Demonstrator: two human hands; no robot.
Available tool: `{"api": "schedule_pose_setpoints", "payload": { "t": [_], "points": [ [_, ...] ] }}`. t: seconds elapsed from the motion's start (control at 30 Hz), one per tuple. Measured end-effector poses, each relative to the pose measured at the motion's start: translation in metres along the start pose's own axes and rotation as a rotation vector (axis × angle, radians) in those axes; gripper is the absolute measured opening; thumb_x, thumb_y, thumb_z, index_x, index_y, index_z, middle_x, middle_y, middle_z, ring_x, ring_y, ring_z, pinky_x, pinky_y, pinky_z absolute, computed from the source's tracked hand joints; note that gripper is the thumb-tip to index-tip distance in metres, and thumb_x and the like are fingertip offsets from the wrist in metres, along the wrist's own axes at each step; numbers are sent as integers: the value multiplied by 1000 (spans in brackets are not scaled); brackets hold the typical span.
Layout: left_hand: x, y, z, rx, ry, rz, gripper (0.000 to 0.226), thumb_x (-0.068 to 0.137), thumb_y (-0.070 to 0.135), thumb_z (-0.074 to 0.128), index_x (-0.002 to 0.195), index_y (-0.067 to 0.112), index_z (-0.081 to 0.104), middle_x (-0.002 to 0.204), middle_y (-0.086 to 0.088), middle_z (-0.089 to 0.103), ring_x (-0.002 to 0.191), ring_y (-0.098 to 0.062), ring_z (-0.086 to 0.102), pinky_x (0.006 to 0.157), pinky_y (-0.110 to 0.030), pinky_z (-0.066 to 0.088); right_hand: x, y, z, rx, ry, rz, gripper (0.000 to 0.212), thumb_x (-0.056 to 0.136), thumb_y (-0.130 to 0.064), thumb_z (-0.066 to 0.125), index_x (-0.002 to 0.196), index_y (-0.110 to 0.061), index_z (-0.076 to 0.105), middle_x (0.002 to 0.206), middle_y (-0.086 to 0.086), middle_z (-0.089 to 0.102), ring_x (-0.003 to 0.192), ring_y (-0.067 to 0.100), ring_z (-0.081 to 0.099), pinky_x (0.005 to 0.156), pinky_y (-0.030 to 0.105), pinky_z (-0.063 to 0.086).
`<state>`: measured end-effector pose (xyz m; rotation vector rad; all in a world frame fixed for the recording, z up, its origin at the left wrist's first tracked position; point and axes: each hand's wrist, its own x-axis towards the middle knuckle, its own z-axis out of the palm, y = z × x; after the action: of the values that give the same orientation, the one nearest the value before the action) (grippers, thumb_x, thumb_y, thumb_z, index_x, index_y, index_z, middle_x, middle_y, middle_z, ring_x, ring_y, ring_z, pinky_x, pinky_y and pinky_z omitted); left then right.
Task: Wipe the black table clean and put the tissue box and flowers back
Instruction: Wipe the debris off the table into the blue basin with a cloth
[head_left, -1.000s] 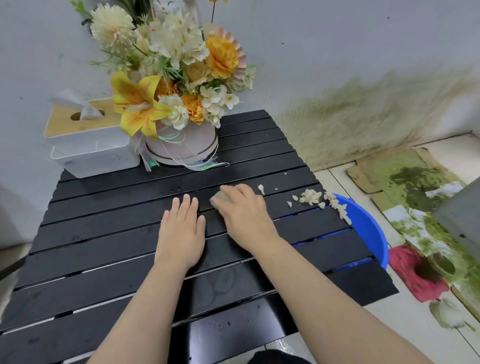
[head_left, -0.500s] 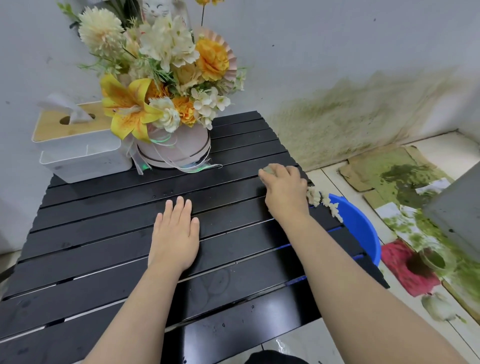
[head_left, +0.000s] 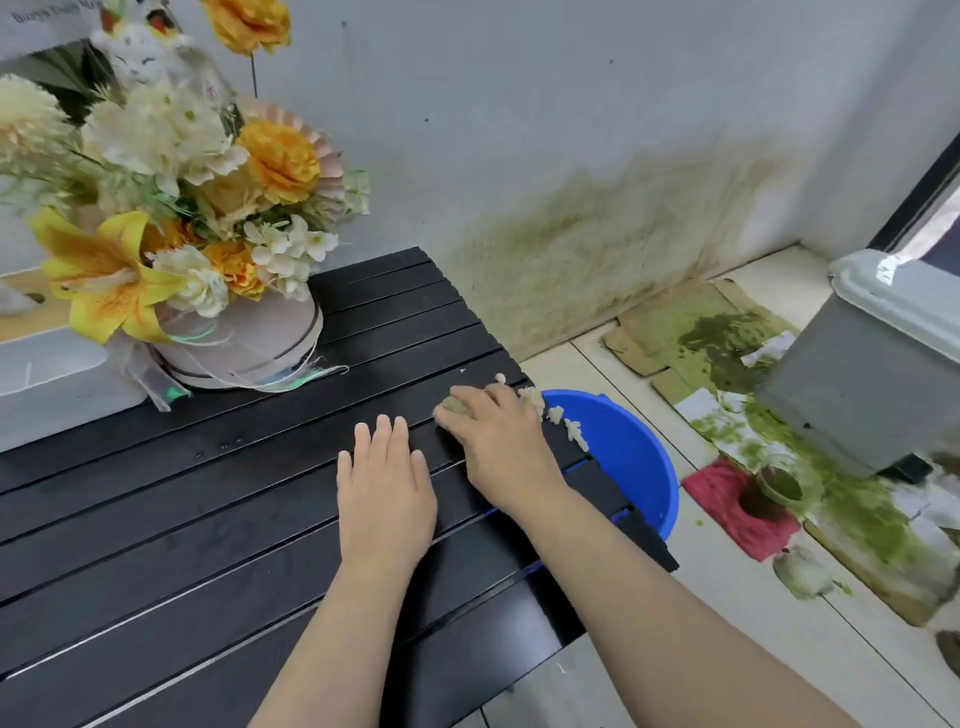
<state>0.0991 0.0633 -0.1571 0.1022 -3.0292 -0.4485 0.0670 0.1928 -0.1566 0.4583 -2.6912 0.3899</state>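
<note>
Since half a sec ago the right hand (head_left: 501, 447) has slid back inward from the right edge of the black slatted table (head_left: 208, 519), fingers curled on a damp greenish wad (head_left: 456, 406). Left hand (head_left: 384, 493) flat, fingers together, mid-table. White crumbs (head_left: 563, 423) sit at the right edge above the blue plastic basin (head_left: 623, 447); a hard sweep could throw them onto the floor. Yellow-and-white flowers in a pink round box (head_left: 208, 291) and white tissue box w/ wooden lid (head_left: 47, 353) at the far left corner.
</note>
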Motion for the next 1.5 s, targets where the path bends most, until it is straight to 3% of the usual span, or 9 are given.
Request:
{"api": "schedule_pose_setpoints", "payload": {
  "t": [0.13,0.27,0.37,0.5,0.7,1.0,1.2,1.37,1.5],
  "points": [
    [-2,10,17,64,-39,103,70,85,38,3,139,7,35,149,-11,35,140,-33,26,111,-49,25,-10,20,-2,14,-10,-48,48,60,-6,73,104,-25,70,116,2,65,96,31,61,67,42,49],
    [-3,11,21,59,-68,112,81,77,43,-11,145,14,21,156,-6,18,145,-26,9,116,-43,13,-1,56,-6,13,-34,93,47,67,-1,70,108,-24,69,119,5,64,96,36,58,63,39,42],
    [-4,11,20,37,-67,101,83,74,44,-15,146,16,14,158,-3,10,146,-24,2,117,-41,7,6,70,-14,77,-37,175,37,86,-5,58,117,-25,64,132,4,55,111,34,47,77,41,36],
    [-5,12,20,19,-88,79,71,82,41,-7,147,17,10,158,-1,6,146,-22,-2,118,-39,4,17,55,-18,173,107,209,36,85,-5,59,113,-25,67,128,6,57,109,34,47,80,42,37],
    [-2,10,20,28,-70,91,67,85,37,4,145,12,21,156,-6,16,145,-25,6,117,-43,12,24,-2,14,-27,-50,2,30,78,-15,60,107,-21,67,124,5,58,108,33,51,88,44,42],
    [-5,13,16,8,-100,58,52,97,32,12,147,18,7,158,0,2,146,-19,-5,119,-38,1,16,89,-22,-19,-129,472,49,86,-2,46,128,-28,54,139,2,42,120,28,34,90,38,31],
    [-4,13,17,-6,-96,66,51,98,31,18,147,18,9,158,0,4,146,-20,-4,118,-38,2,-26,52,-22,56,-28,-37,28,87,-32,49,107,-33,68,124,1,61,105,32,54,72,43,44],
    [-4,12,17,-8,-108,52,51,98,30,18,147,17,9,158,0,4,146,-21,-4,119,-39,2,-11,102,-6,199,-105,331,28,95,-16,48,115,-26,66,129,3,55,114,33,44,90,41,42],
    [-1,13,8,-138,-129,52,50,98,27,21,146,16,14,158,0,8,146,-19,-1,118,-37,2,-17,104,-28,437,69,442,25,95,-18,51,114,-21,67,122,2,60,115,29,49,93,38,45]
  ]
}}
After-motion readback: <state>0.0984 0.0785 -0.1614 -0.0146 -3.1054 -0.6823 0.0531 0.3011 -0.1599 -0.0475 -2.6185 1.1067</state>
